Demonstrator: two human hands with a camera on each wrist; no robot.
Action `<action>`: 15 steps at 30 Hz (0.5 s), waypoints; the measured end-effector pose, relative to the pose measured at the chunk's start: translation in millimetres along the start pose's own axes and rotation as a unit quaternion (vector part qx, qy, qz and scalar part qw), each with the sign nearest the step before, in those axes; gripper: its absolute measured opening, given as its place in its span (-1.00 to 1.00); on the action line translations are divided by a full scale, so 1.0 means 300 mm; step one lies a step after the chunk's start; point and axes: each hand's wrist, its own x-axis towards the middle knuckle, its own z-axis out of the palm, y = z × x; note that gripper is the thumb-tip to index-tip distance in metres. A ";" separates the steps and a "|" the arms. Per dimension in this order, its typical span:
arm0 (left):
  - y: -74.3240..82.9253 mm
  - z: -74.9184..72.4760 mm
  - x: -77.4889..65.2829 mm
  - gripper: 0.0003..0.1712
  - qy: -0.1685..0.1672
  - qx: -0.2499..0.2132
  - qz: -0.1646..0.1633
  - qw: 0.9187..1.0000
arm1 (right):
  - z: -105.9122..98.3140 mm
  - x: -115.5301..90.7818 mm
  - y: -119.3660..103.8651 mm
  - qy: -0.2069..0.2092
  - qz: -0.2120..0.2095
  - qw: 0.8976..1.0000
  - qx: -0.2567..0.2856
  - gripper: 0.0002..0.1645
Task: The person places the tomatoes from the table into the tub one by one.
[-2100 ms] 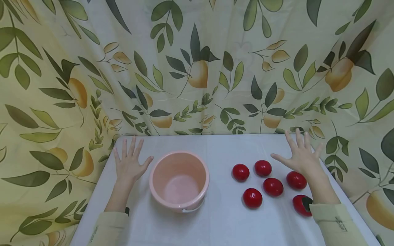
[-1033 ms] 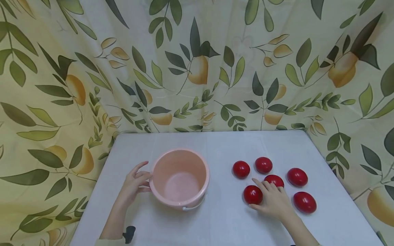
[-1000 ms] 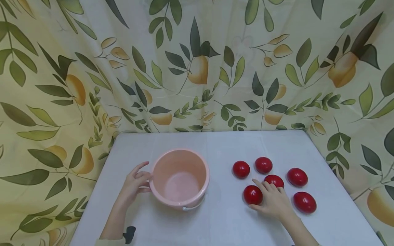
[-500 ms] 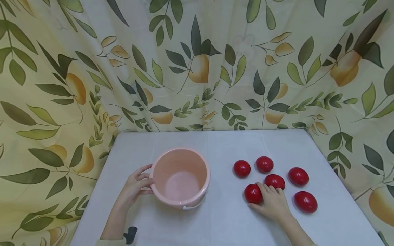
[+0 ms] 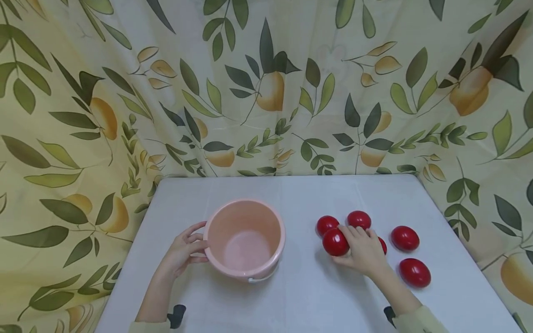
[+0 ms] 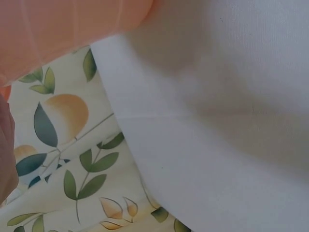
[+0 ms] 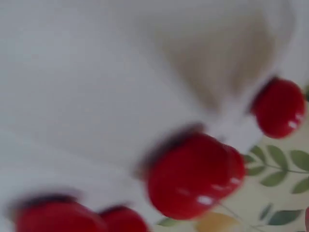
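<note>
From the head, relaxed fingers of the left hand point(image 5: 183, 252) rest against the pink bucket point(image 5: 245, 219); the right hand point(image 5: 366, 252) grasps a red fruit point(image 5: 335, 242) above the table point(image 5: 291, 296), near five other fruits point(image 5: 414, 273). The left wrist view adds the bucket's outer wall point(image 6: 63, 29). The right wrist view, blurred, shows dark edges along fruits, hidden from the head; which is held, I cannot tell there.

Head view: high, forward-down; 2 wrist views: close; all share tabletop point(image 5: 300, 300).

indoor nook, room type unclear — leaf-and-fruit print curtain point(image 5: 266, 134) round white table point(image 5: 308, 296)
</note>
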 end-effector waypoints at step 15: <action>0.005 -0.006 0.005 -0.26 -0.016 -0.009 -0.003 1.000 | -0.280 0.333 -0.274 0.050 -0.150 0.987 0.024 -0.01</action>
